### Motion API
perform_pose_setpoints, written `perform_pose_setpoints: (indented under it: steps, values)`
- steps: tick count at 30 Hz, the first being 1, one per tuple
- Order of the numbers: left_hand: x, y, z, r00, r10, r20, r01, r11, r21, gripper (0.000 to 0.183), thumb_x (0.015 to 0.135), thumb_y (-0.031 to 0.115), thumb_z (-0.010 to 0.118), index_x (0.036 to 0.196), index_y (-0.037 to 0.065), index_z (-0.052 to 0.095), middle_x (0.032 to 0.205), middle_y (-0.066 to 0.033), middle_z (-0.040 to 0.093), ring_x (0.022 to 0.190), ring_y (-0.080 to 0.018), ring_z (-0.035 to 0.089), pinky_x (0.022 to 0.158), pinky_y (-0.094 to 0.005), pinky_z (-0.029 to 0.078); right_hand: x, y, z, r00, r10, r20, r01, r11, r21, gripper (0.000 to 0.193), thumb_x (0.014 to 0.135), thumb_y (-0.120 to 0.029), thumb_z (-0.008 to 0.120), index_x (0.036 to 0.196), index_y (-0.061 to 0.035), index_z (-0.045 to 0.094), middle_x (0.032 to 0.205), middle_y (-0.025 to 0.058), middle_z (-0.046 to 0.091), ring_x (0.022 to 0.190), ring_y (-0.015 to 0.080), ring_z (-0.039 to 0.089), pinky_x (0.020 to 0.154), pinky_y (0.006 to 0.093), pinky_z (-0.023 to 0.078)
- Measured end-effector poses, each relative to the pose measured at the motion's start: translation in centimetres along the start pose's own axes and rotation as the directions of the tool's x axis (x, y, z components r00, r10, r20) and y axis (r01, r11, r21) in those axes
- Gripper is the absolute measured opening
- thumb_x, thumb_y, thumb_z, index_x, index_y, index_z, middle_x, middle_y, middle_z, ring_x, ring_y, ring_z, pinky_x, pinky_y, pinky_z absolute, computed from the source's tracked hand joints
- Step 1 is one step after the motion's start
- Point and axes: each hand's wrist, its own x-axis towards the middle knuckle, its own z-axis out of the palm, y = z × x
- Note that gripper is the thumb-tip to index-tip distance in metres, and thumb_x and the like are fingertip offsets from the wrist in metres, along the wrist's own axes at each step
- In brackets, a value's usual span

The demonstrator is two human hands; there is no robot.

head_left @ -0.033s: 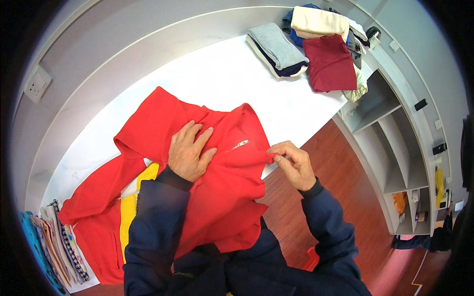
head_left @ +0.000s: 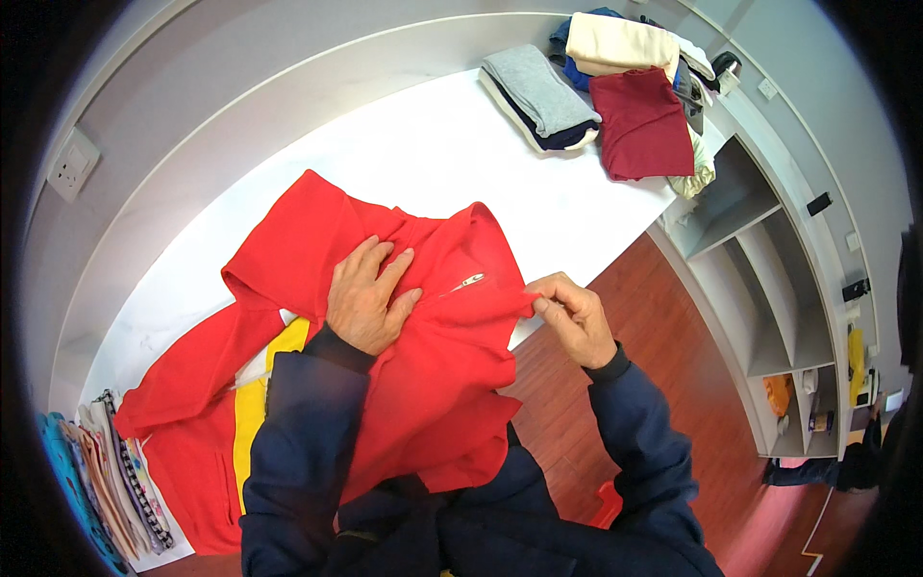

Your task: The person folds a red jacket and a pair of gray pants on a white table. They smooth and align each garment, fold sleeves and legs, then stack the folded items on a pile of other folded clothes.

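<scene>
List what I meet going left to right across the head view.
White wall socket → left hand on the red garment → zipper pull → right hand pinching the garment's edge → open shelf unit.

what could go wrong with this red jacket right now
The red jacket overhangs the near edge of the white table, so its weight might drag it off if the left hand lifts from it. The right hand pinches only a small bit of fabric, which could slip free. The cloth lies rumpled around the zipper pull, so creases might get pressed in.
</scene>
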Motion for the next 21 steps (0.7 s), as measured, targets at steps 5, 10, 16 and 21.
perform_pose_setpoints:
  steps: [5,10,16,21]
  values:
    - [0.0,-0.2,0.1,0.999,-0.045,-0.016,0.044,0.997,-0.07,0.05,0.087,0.03,0.075,0.128,0.004,0.065,0.129,-0.0171,0.06,0.128,-0.0368,0.052,0.102,-0.0476,0.042,1.2,-0.2,-0.8,0.989,0.142,0.032,-0.145,0.932,0.332,0.012,0.101,-0.009,0.054,0.094,-0.0006,0.059,0.084,0.0011,0.063,0.079,0.0079,0.056,0.075,0.0262,0.046]
    - [0.0,-0.2,-0.1,1.0,0.001,-0.007,-0.001,1.0,-0.025,0.052,0.086,0.033,0.077,0.127,0.003,0.066,0.13,-0.0173,0.06,0.129,-0.0371,0.051,0.102,-0.0476,0.043,0.8,0.3,0.7,0.967,0.208,-0.148,-0.207,0.978,0.027,0.007,0.097,-0.008,0.059,0.096,-0.0005,0.061,0.082,0.0008,0.061,0.076,0.0095,0.056,0.069,0.0277,0.048]
    - [0.2,0.7,-0.5,0.996,0.083,-0.028,-0.084,0.996,-0.021,0.052,0.084,0.033,0.077,0.126,0.004,0.067,0.13,-0.0185,0.06,0.13,-0.0378,0.05,0.103,-0.0487,0.042,1.2,-0.1,0.8,0.975,0.038,-0.219,-0.146,0.854,-0.5,0.009,0.086,-0.002,0.065,0.095,-0.0033,0.063,0.079,0.0092,0.064,0.073,0.0207,0.061,0.068,0.0325,0.05]
    - [0.2,0.7,-0.4,0.987,0.157,0.015,-0.157,0.987,-0.032,0.049,0.084,0.03,0.077,0.125,0.007,0.067,0.129,-0.0184,0.06,0.126,-0.0379,0.054,0.102,-0.0476,0.045,1.5,-2.1,-0.2,0.993,-0.002,-0.119,-0.079,0.741,-0.667,0.015,0.081,-0.002,0.063,0.096,-0.0037,0.065,0.083,0.0131,0.067,0.084,0.0329,0.062,0.077,0.0426,0.051]
